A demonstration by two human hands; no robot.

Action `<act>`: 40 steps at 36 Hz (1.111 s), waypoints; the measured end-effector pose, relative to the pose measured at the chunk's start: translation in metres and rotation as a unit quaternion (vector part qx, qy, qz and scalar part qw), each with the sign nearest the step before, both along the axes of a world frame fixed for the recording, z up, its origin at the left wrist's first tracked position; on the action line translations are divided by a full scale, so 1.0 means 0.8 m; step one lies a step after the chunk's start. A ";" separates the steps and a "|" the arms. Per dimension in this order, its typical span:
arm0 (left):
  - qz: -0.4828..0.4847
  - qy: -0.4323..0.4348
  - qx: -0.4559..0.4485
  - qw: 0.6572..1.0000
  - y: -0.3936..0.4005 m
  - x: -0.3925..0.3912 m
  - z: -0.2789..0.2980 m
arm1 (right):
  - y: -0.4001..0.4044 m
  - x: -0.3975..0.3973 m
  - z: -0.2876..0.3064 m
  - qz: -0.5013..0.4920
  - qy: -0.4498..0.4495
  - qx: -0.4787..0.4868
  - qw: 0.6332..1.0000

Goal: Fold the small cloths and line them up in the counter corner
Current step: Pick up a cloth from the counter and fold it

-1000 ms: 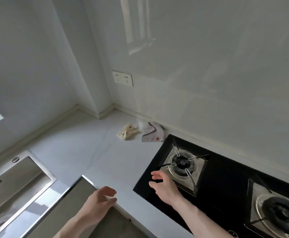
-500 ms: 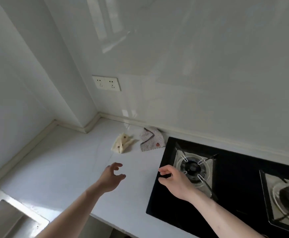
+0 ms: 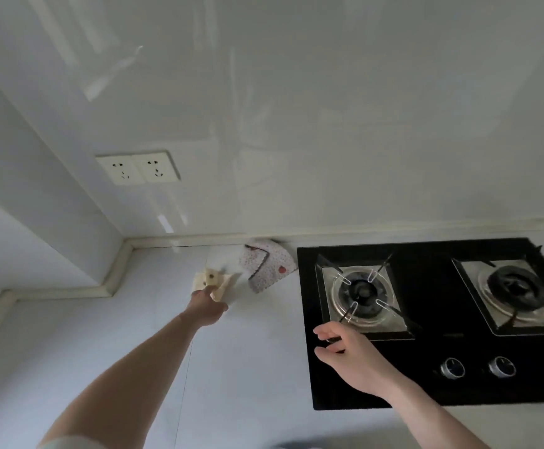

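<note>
A small cream cloth (image 3: 211,277) with brown spots lies crumpled on the white counter (image 3: 248,367) near the back corner. My left hand (image 3: 208,306) reaches out to it and its fingers pinch the cloth's near edge. Just to the right, against the back wall, lies a white patterned cloth (image 3: 269,266) with a dark trim and a red dot, loosely bunched. My right hand (image 3: 351,359) hovers over the front left corner of the stove, fingers loosely curled, holding nothing.
A black glass gas stove (image 3: 432,286) with two burners fills the right side, its two knobs (image 3: 453,367) at the front. A double wall socket (image 3: 138,168) sits above the corner. The counter's back edge steps around a wall column (image 3: 53,222) at left.
My view has turned right, away from the sink. My left hand has stretched forward from mid-counter onto the cream cloth. My right hand has stayed near the stove's left front corner.
</note>
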State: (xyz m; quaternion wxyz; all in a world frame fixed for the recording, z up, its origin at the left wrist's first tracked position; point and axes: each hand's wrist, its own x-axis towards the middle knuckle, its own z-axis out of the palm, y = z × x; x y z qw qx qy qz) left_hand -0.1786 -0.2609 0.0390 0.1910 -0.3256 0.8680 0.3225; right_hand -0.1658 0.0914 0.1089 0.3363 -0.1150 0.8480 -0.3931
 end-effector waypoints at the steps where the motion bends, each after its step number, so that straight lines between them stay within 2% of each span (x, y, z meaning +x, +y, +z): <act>1: 0.000 -0.002 0.006 1.000 -0.004 -0.002 -0.003 | -0.003 0.007 0.001 -0.009 -0.002 0.001 1.000; 6: 0.015 -0.004 0.042 0.999 -0.015 0.003 -0.019 | -0.008 0.042 0.007 -0.051 -0.024 0.007 0.998; 8: 0.022 0.021 0.041 0.999 -0.017 0.010 -0.019 | -0.011 0.050 0.008 -0.059 -0.028 0.015 0.998; 14: 0.041 0.209 0.023 0.977 -0.010 0.049 0.019 | -0.031 0.062 0.012 -0.073 -0.021 0.017 0.997; 17: 0.045 0.291 0.051 0.954 -0.002 0.083 0.049 | -0.047 0.064 0.013 -0.064 -0.005 0.008 0.998; 19: 0.042 0.317 0.081 0.944 0.004 0.107 0.068 | -0.062 0.065 0.014 -0.051 0.007 0.003 0.999; 29: 0.010 0.322 0.196 0.926 0.041 0.186 0.139 | -0.146 0.076 0.002 -0.036 0.058 -0.036 0.997; 35: 0.011 0.323 0.229 0.918 0.040 0.202 0.152 | -0.167 0.075 -0.014 -0.071 -0.019 -0.077 0.994; 40: 0.028 0.328 0.196 0.924 0.022 0.211 0.151 | -0.172 0.080 -0.011 -0.100 0.063 -0.097 0.988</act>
